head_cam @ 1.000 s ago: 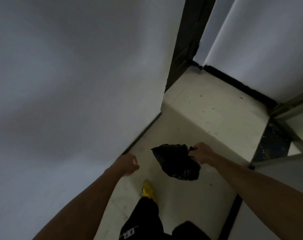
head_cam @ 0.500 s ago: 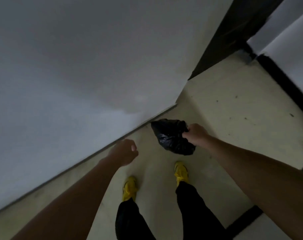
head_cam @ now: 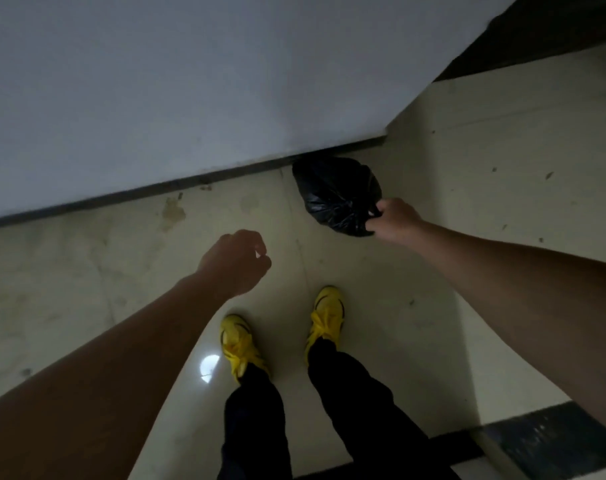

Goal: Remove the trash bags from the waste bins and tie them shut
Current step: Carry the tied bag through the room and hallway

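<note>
A small black trash bag (head_cam: 336, 194), bunched at its top, sits low by the foot of the white wall (head_cam: 190, 81). My right hand (head_cam: 393, 220) grips the bag's gathered neck from the right side. My left hand (head_cam: 237, 261) hovers over the floor to the left of the bag, fingers loosely curled, holding nothing. Whether the bag rests on the floor or hangs just above it is unclear. No waste bin is in view.
Pale glossy floor tiles (head_cam: 86, 271) with stains run along a dark baseboard (head_cam: 156, 188). My own feet in yellow shoes (head_cam: 239, 344) stand just behind the hands. A dark doorway (head_cam: 544, 32) is at the upper right, and a black floor strip (head_cam: 554, 441) at the lower right.
The view has tilted down and swung toward the wall. My right hand has carried the bag lower and closer to the baseboard. My left hand has stayed loosely curled and without anything in it.
</note>
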